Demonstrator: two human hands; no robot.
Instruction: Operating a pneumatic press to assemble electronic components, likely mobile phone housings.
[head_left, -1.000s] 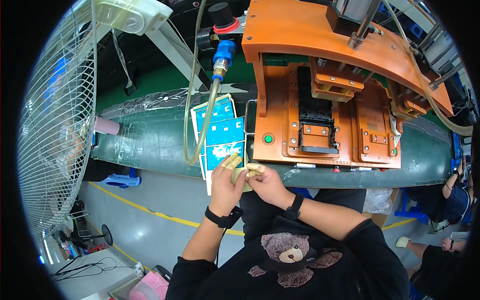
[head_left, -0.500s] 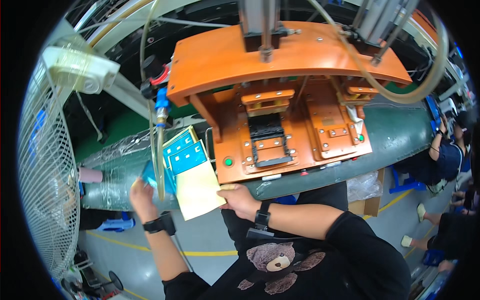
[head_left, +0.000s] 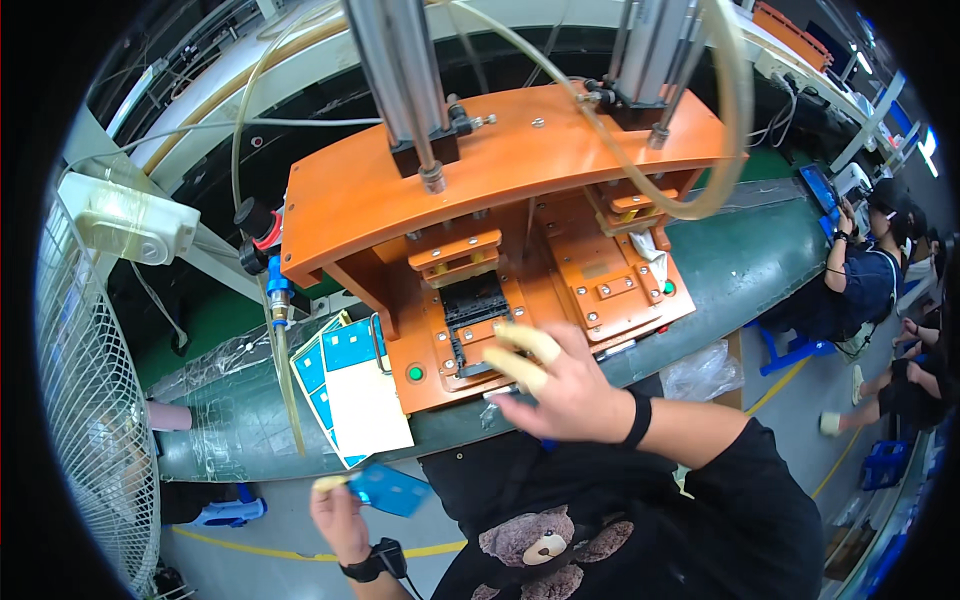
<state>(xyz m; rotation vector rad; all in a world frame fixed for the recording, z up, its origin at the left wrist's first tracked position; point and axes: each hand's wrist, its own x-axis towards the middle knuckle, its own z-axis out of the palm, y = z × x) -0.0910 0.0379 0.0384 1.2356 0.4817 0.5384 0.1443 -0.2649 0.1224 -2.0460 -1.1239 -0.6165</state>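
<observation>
My left hand, wearing a pale finger cot, pinches one corner of a thin blue sheet with small light squares, held out over the floor near my body. My right hand hovers above the front of an orange press, fingers apart, with pale finger cots on two fingers and nothing visible in its grasp. Beneath those fingers, a black rectangular frame sits in the press's left fixture; the hand partly hides it, and touch cannot be told. Cream and blue sheets lie stacked left of the press.
A green button is at the press's front left corner. A clear hose hangs beside the sheets. At far left stand a white fan grille and a pink cylinder. A co-worker sits at the right.
My right hand has let go of the cream sheet and moved right, over the press's left fixture. My left hand has carried the blue sheet away from the stack, toward my body. The view has shifted.
</observation>
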